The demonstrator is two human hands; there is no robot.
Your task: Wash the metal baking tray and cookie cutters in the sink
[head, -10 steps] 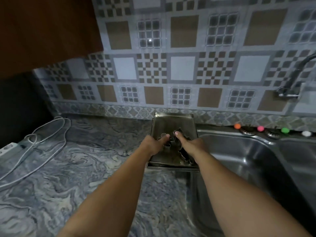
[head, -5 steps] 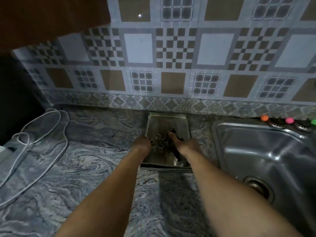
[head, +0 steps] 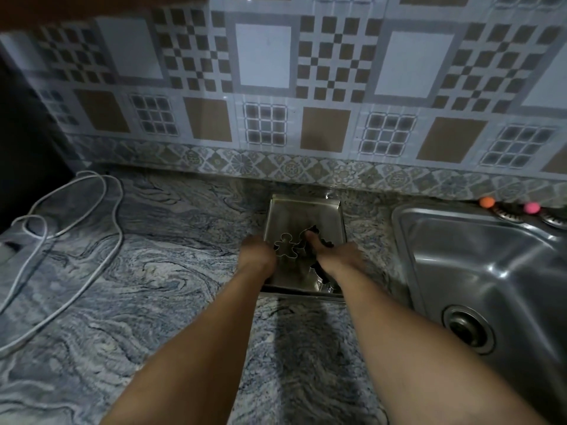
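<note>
The metal baking tray [head: 302, 214] lies on the marbled countertop, just left of the steel sink [head: 478, 256]. Inside it lies a gingerbread-man cookie cutter [head: 285, 245], with other dark cutters [head: 313, 233] beside it and one near the front right corner [head: 322, 282]. My left hand [head: 256, 253] grips the tray's left rim. My right hand [head: 340, 256] holds the right rim, its thumb reaching inside the tray. The fingers of both hands are hidden under the rims.
A white cable [head: 92, 228] loops over the counter at the left. Orange [head: 487, 202] and pink [head: 531, 207] balls sit behind the sink. The sink drain [head: 468, 328] is at the right. The tiled wall stands close behind the tray.
The view has tilted down and shifted, so the tap is out of frame. Both hands stay on the tray, which now shows a wider gap from the sink edge.
</note>
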